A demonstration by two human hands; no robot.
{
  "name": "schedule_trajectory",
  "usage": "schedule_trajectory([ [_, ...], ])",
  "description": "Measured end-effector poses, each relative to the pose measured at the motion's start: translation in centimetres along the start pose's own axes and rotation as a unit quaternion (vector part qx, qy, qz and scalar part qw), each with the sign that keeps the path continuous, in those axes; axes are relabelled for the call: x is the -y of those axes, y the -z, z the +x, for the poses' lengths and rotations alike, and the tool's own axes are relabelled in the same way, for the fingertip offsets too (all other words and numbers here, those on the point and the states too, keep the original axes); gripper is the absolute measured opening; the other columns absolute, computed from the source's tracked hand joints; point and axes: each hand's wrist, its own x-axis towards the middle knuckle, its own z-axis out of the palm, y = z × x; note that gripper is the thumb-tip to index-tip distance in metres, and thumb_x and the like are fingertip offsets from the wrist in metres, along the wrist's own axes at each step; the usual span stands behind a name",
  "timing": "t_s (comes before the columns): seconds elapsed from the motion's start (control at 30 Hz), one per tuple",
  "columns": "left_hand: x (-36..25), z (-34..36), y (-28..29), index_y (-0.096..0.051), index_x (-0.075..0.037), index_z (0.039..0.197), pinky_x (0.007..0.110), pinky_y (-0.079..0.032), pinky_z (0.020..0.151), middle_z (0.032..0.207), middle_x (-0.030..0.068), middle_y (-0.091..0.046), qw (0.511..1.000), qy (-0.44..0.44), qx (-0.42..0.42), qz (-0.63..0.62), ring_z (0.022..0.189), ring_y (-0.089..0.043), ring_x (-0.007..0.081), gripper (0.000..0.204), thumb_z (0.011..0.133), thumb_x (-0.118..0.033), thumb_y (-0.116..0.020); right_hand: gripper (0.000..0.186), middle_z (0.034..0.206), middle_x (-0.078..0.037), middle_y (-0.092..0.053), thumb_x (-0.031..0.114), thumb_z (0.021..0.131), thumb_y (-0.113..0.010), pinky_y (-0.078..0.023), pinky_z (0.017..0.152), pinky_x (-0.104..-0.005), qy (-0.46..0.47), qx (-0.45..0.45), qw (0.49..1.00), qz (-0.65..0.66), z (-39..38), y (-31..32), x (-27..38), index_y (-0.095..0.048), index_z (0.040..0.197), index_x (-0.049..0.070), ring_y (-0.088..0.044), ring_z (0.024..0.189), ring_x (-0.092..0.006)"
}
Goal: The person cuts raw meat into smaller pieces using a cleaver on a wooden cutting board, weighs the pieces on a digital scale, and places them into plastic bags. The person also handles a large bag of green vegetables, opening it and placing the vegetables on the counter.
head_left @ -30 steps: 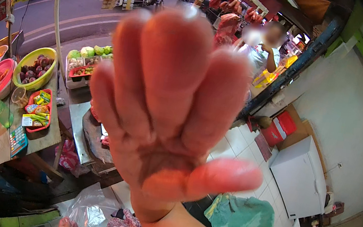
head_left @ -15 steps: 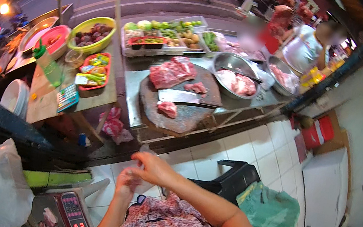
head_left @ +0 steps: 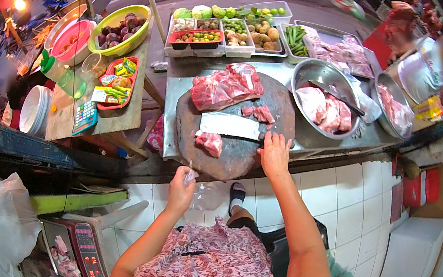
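Right hand [head_left: 275,155] is lying palm-down at the round wooden block's [head_left: 238,158] near-right edge, fingers splayed by the cleaver's [head_left: 229,125] handle; can't tell if they're gripping. Left hand [head_left: 181,190] is pinching a crinkly clear bag [head_left: 210,196] off the near edge. Cleaver's sitting flat mid-block, broad blade shining.

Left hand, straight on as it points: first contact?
Likely the near edge of the chopping block, just ahead of the left hand and the clear plastic it holds. Depth is unclear; if higher, it may pass over the edge toward the small meat chunk.
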Motion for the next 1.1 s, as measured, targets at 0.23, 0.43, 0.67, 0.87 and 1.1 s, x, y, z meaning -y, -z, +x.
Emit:
schedule_trajectory([
  [0.23,-1.3,6.2,-6.9,-0.043,-0.001,0.130,0.043,-0.047,0.093,0.118,0.0248,-0.061,0.988,0.091,-0.067,0.101,0.109,-0.061,0.0391,0.064,0.079,-0.017,-0.077,0.022,0.095,-0.016,-0.055,0.010,0.077,-0.068,-0.050,0.082,-0.0438,0.181,0.127,0.965,0.142,3.3,-3.2,-6.4,-0.051,0.090,0.005,-0.059,0.094,-0.0338],
  [0.43,-1.8,9.3,-8.4,-0.042,0.001,0.131,0.040,-0.045,0.097,0.119,0.0213,-0.062,0.977,0.146,-0.086,0.128,0.113,-0.061,0.0346,0.069,0.075,-0.013,-0.080,0.034,0.098,-0.026,-0.060,0.011,0.081,-0.069,-0.052,0.074,-0.0452,0.103,0.226,0.884,0.395,0.5,1.6,-9.6,-0.053,0.109,-0.001,-0.064,0.091,-0.0394],
  [0.67,-4.3,13.8,-13.3,-0.043,-0.002,0.129,0.040,-0.050,0.089,0.111,0.0205,-0.065,0.993,0.060,-0.027,0.101,0.103,-0.066,0.0332,0.066,0.076,-0.015,-0.080,0.028,0.069,-0.006,-0.058,0.016,0.088,-0.070,-0.046,0.059,-0.0314,-0.194,0.207,0.825,0.488,-2.9,5.4,-13.7,-0.056,0.103,-0.003,-0.054,0.063,-0.0129],
  [0.87,-7.1,18.7,-20.2,-0.044,-0.001,0.118,0.045,-0.051,0.082,0.102,0.0230,-0.067,0.991,0.088,-0.006,0.096,0.095,-0.066,0.0410,0.056,0.077,-0.014,-0.079,0.021,0.071,-0.010,-0.060,0.014,0.090,-0.066,-0.047,0.062,-0.0356,-0.277,0.153,0.825,0.468,2.6,1.5,-15.9,-0.058,0.102,-0.002,-0.055,0.065,-0.0179],
  [1.1,-10.2,25.1,-28.7,-0.045,0.003,0.115,0.046,-0.050,0.084,0.101,0.0270,-0.066,0.993,0.098,-0.011,0.071,0.097,-0.065,0.0437,0.055,0.075,-0.010,-0.080,0.019,0.081,-0.018,-0.066,0.012,0.090,-0.064,-0.049,0.070,-0.0377,-0.340,0.123,0.796,0.486,3.9,-2.7,-14.3,-0.059,0.100,-0.004,-0.061,0.072,-0.0244],
])
